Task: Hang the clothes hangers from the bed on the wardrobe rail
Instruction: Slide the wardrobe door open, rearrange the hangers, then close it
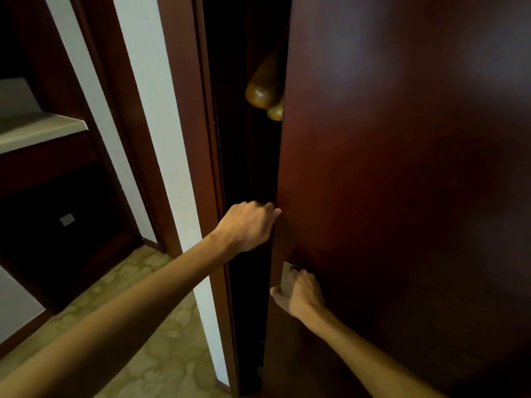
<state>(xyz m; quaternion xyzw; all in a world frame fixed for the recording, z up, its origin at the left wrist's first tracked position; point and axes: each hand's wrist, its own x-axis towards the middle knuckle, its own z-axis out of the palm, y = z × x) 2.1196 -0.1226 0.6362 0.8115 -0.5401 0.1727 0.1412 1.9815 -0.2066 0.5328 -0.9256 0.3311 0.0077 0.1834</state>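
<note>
My left hand (250, 225) hooks the wardrobe door (402, 168) edge, my right hand (301, 291) closed on its handle (287, 275); two hangers (264, 93) seem already inside.

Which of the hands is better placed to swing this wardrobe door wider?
Probably the right hand: it grips the metal handle on the door. The left hand only curls its fingers round the door's edge at the narrow gap, where wooden hangers show inside.
</note>
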